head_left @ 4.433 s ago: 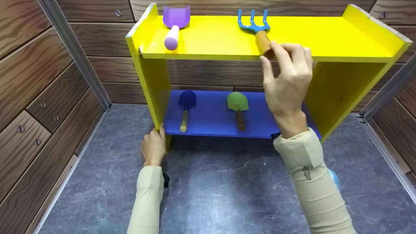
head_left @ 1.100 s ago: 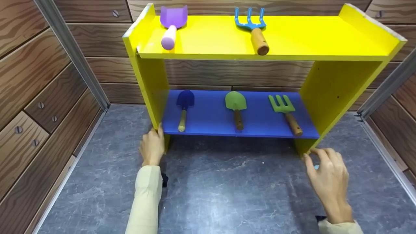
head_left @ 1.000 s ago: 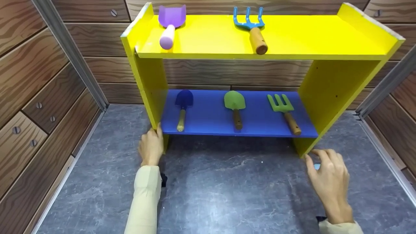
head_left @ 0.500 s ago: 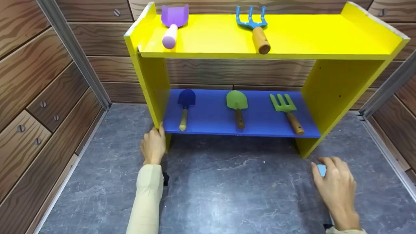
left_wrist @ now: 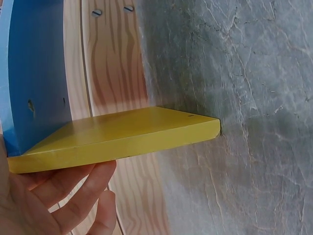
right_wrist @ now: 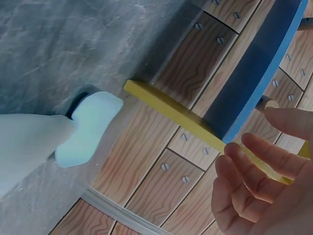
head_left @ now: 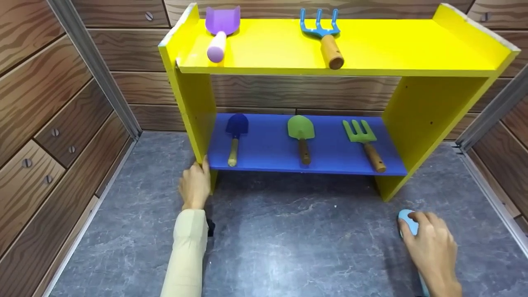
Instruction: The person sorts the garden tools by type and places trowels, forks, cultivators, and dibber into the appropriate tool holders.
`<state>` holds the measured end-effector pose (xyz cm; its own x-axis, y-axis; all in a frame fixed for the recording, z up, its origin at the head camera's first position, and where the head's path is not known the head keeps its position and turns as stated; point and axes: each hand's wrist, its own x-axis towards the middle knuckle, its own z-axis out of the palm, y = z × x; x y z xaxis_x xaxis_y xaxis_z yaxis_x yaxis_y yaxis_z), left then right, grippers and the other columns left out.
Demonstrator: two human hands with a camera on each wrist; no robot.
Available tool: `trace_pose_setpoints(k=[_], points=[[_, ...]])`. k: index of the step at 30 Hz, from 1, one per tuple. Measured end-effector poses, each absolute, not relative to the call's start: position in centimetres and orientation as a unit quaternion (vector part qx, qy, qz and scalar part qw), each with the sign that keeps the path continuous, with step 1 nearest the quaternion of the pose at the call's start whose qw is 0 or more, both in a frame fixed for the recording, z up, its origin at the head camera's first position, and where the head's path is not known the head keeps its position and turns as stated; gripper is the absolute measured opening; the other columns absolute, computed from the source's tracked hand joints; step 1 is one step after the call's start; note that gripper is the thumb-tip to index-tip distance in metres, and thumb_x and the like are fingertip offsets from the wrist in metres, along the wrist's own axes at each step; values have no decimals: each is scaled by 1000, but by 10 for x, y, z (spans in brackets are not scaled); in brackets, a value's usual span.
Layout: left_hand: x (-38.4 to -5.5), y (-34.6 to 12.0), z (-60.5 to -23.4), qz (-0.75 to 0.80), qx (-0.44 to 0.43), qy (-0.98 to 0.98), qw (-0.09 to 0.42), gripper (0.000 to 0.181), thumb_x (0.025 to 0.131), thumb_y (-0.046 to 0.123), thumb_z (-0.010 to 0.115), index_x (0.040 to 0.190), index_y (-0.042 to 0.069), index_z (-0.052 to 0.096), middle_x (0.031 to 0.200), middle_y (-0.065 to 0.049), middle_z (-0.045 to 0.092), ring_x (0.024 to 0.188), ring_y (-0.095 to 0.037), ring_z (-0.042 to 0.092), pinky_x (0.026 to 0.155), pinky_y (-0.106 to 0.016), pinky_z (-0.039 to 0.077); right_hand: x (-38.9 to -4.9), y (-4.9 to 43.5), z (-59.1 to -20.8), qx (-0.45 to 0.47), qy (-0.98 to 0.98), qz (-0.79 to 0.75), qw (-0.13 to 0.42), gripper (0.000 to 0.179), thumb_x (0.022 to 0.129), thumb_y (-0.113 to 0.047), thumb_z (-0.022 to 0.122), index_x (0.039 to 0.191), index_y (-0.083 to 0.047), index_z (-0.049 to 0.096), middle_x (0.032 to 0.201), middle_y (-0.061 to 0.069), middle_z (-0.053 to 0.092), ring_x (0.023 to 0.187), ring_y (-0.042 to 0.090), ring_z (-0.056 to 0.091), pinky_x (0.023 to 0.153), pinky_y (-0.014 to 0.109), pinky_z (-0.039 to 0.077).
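Observation:
My left hand (head_left: 194,185) grips the lower left side panel of a yellow shelf unit (head_left: 338,71); in the left wrist view its fingers (left_wrist: 93,188) lie along the panel's outer face, the thumb hidden. My right hand (head_left: 431,243) hovers, fingers loosely bent, over a light-blue tool (head_left: 408,220) on the floor. The right wrist view shows this tool's flat flared end (right_wrist: 93,127) with a long pale shaft, apart from the fingers. On the upper shelf lie a purple scoop (head_left: 222,20) and a blue hand fork (head_left: 331,51).
A blue lower shelf (head_left: 268,140) bears a dark-blue trowel (head_left: 237,126), a green trowel (head_left: 301,127) and a green hand fork (head_left: 363,132). Wood-patterned walls (head_left: 132,88) stand behind and at both sides. The grey marbled floor (head_left: 288,239) stretches in front.
My right hand has left the blue hand fork's handle, come down past the shelf's lower right corner and moved back over the light-blue tool. My left hand keeps its place on the panel.

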<state>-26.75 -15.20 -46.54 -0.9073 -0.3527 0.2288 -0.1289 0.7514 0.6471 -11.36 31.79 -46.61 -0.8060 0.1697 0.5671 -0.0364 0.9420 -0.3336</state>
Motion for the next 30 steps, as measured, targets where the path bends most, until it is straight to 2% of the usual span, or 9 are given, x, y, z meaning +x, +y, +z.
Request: trace_pose_setpoints(k=[10, 13, 17, 24, 30], points=[[-267, -154, -467, -330, 135, -919, 166, 54, 109, 41, 42, 86, -3, 63, 88, -32, 68, 79, -55, 66, 69, -63, 48, -103, 334, -470, -90, -963, 161, 196, 25, 86, -11, 77, 97, 9, 69, 96, 29, 64, 81, 49, 61, 62, 64, 47], [-266, -154, -467, -330, 139, -919, 164, 54, 109, 42, 41, 85, -2, 62, 87, -31, 68, 79, -54, 66, 68, -62, 48, -101, 340, -471, -90, -965, 159, 190, 25, 85, -11, 78, 97, 9, 69, 95, 29, 65, 80, 50, 62, 61, 65, 47], [-266, -154, -467, -328, 140, -920, 160, 55, 109, 42, 41, 84, -2, 62, 84, -30, 68, 78, -53, 66, 67, -62, 48, -98, 346, -474, -89, -969, 152, 173, 25, 83, -9, 79, 95, 10, 68, 89, 27, 65, 72, 48, 63, 55, 62, 47], [-266, -153, -465, -331, 145, -919, 155, 56, 109, 44, 40, 87, -2, 63, 87, -30, 69, 81, -53, 66, 71, -62, 47, -100, 355, -475, -116, -982, 151, 16, 34, 88, -16, 77, 102, 12, 64, 92, 29, 64, 69, 46, 64, 55, 57, 49], [-267, -152, -465, -335, 140, -919, 156, 55, 109, 43, 40, 86, -1, 63, 84, -28, 68, 79, -52, 66, 70, -61, 47, -99, 362, -479, -127, -978, 152, -71, 28, 92, -21, 73, 94, 5, 63, 82, 26, 63, 67, 40, 62, 57, 57, 47]])
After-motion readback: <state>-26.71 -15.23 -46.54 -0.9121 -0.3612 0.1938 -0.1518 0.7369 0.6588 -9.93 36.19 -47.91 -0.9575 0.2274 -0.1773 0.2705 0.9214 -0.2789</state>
